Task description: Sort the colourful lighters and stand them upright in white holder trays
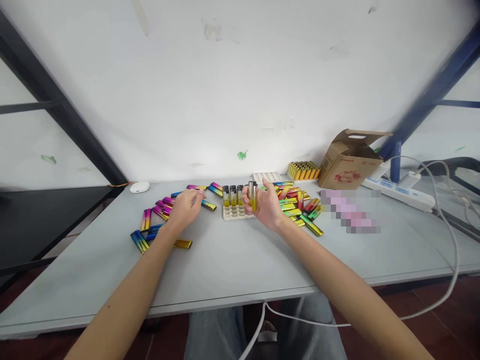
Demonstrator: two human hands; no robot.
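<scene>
My right hand (267,202) is closed around a lighter (253,197), which stands upright with its silver top up. Just behind and left of it, several lighters with black tops and yellow bodies (233,196) sit in a white tray with round holes (233,213). My left hand (185,206) reaches over the left pile, its fingers curled together among shiny metallic sleeves; what they grip is hidden. Close to its fingertips lie a blue-and-gold sleeve (209,205) and a pink-and-yellow sleeve (197,187).
More sleeves in red, green and gold (300,205) lie in a pile on the right. Behind them are a block of yellow lighters (303,171), another white tray (267,177) and an open cardboard box (347,165). A power strip (401,192) and white earbud case (140,187) flank the table.
</scene>
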